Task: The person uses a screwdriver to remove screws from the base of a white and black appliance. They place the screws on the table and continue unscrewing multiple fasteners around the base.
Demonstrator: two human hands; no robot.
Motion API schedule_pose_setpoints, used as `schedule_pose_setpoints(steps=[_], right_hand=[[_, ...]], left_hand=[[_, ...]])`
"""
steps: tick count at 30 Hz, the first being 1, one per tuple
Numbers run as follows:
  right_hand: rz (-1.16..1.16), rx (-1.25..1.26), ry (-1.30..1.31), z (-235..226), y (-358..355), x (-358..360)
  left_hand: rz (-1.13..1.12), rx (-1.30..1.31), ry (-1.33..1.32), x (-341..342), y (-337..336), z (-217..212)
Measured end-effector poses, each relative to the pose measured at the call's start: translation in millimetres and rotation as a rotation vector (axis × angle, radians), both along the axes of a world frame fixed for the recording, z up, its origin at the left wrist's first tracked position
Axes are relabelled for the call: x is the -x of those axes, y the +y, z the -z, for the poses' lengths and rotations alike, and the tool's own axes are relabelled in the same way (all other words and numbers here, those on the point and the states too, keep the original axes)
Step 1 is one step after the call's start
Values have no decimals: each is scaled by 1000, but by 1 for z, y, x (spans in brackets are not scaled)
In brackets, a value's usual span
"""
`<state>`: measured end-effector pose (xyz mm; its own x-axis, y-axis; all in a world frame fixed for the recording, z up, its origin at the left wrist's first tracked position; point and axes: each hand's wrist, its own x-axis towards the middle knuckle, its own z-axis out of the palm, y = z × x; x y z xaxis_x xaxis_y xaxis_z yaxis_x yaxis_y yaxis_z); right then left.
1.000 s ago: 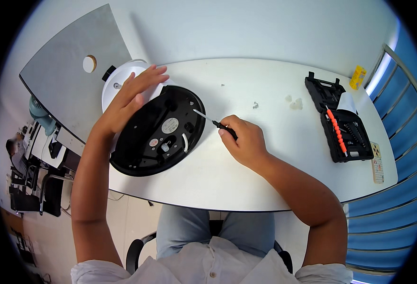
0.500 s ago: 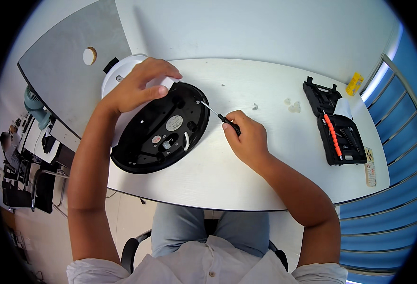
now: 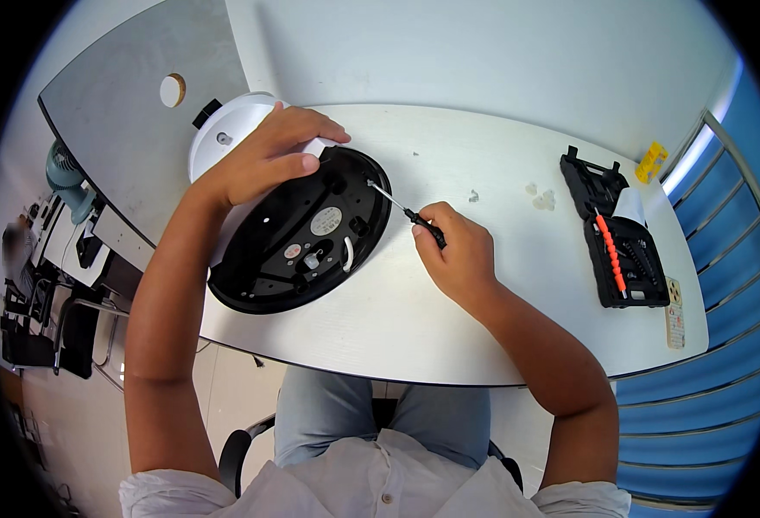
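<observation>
A white appliance with a black oval underside (image 3: 263,259) stands tilted on the table, its underside facing me. Labels, recesses and a short white cord show on that underside. My left hand (image 3: 272,155) grips its upper edge, thumb in front near the black rim and fingers over the white body. In my right hand (image 3: 458,246) is a screwdriver (image 3: 413,216) with a black handle, held between thumb and fingers. The metal shaft points up and left, its tip at a hole near the right rim of the underside. Whether a screw sits there is too small to tell.
Small screws (image 3: 473,197) and pale translucent bits (image 3: 542,200) lie right of centre. An open black tool case (image 3: 626,259) holds an orange flexible shaft (image 3: 611,255). Beside it are a remote control (image 3: 674,315) and a yellow box (image 3: 652,162). A white round part (image 3: 224,129) stands behind my left hand.
The whole view has shifted slightly. Both hands keep their grips, and the screwdriver tip stays at the same spot on the black underside.
</observation>
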<state>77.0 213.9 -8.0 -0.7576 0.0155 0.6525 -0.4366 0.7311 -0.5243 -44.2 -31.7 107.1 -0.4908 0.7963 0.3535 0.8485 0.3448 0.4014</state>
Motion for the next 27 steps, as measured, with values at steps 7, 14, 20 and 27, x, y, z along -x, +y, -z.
schedule_pose_setpoints(steps=[7,14,20,27], right_hand=[[14,-21,-14,-1,-1,1],[139,-225,-43,-23,-9,-11],[262,-577,12,-34,-18,-15],[243,-646,159,-36,-13,-7]], left_hand=[[-11,1,-6,2,1,2],[-1,16,-8,1,3,0],[-2,21,-9,3,4,1],[-39,77,44,-4,9,-5]])
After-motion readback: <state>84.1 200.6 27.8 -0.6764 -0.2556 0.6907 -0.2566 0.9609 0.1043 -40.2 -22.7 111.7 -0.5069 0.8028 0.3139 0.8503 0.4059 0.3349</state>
